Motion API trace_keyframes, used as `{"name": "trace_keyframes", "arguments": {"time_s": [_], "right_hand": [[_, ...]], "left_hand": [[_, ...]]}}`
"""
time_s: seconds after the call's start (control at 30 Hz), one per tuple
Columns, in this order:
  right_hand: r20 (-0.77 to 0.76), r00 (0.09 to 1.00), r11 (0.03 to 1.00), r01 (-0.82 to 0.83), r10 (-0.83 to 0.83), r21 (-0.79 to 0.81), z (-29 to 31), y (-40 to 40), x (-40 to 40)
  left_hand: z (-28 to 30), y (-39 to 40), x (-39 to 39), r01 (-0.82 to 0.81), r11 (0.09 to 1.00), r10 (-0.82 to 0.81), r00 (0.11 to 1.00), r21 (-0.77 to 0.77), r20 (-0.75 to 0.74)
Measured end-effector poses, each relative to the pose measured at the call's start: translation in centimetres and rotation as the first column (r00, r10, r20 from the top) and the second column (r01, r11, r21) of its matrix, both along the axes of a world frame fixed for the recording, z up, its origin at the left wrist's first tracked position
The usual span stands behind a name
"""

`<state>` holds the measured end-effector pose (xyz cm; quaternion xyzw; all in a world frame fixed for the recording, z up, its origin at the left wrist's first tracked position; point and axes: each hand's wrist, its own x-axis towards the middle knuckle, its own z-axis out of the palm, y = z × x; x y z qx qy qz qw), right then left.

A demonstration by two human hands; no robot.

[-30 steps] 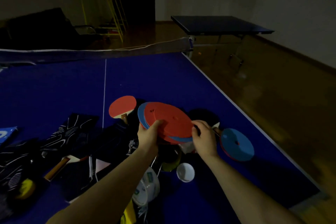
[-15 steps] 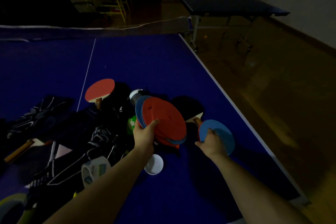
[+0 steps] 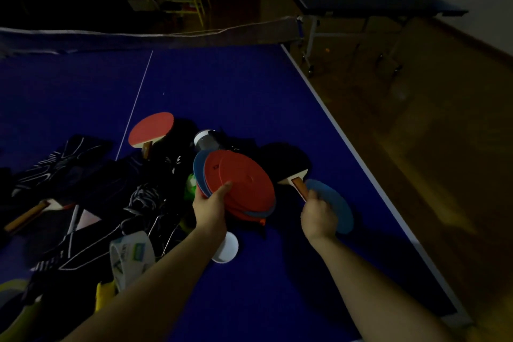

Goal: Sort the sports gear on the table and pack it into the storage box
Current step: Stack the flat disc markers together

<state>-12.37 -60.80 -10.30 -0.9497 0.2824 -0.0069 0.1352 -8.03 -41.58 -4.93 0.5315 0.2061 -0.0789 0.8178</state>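
Note:
My left hand [image 3: 211, 208] grips a stack of flat red and blue discs [image 3: 241, 183], tilted above the blue table [image 3: 249, 97]. To its right, my right hand [image 3: 319, 215] holds a single blue disc [image 3: 337, 207] by its near edge, just over the table. A black paddle [image 3: 286, 159] lies between the two, its wooden handle [image 3: 300, 189] pointing at my right hand. A red paddle [image 3: 151, 128] rests farther back on the left. No storage box is in view.
A heap of dark gloves and clothing [image 3: 83, 189] covers the left of the table, with a tape roll [image 3: 130, 255], a white cap [image 3: 226, 248] and a grey can [image 3: 205, 140]. The net [image 3: 138, 36] spans the far side. The table's right edge [image 3: 361, 164] drops to a wooden floor.
My right hand left the stack, reached right and took hold of the single blue disc. My left hand kept the stack; the view tilted down.

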Motion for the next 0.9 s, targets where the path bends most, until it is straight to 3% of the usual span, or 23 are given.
{"name": "trace_keyframes", "arguments": {"time_s": [0.17, 0.33, 0.5, 0.6, 0.73, 0.8, 0.9], "right_hand": [[0.283, 0.958, 0.996, 0.006, -0.032, 0.094, 4.1, 1.3, 1.5], [0.513, 0.828, 0.967, -0.255, 0.228, -0.019, 8.7, 5.8, 3.7], [0.584, 0.614, 0.808, -0.575, 0.531, -0.130, 10.5, 11.1, 4.7], [0.484, 0.587, 0.671, -0.741, 0.649, -0.002, 10.7, 14.1, 4.8], [0.461, 0.541, 0.575, -0.814, 0.704, 0.078, 11.2, 18.3, 6.0], [0.475, 0.562, 0.607, -0.791, 0.677, 0.071, 11.8, 20.6, 6.8], [0.499, 0.686, 0.787, -0.617, 0.529, 0.014, 12.9, 23.9, 8.0]], "left_hand": [[1.0, 0.3, -0.1, 0.009, 0.999, -0.009, 1.000, -0.044, -0.008], [3.3, 1.7, 0.4, -0.017, 0.991, 0.021, 0.999, -0.130, 0.031], [5.6, 4.2, 1.4, -0.061, 0.987, 0.071, 0.995, -0.146, 0.068], [6.6, 7.1, 2.1, -0.113, 0.975, 0.129, 0.989, -0.192, 0.074], [7.1, 12.1, 2.4, -0.181, 0.957, 0.197, 0.979, -0.227, 0.049], [6.8, 14.9, 2.6, -0.197, 0.954, 0.211, 0.977, -0.225, 0.040], [7.1, 19.2, 2.7, -0.196, 0.948, 0.217, 0.974, -0.250, 0.059]]}}
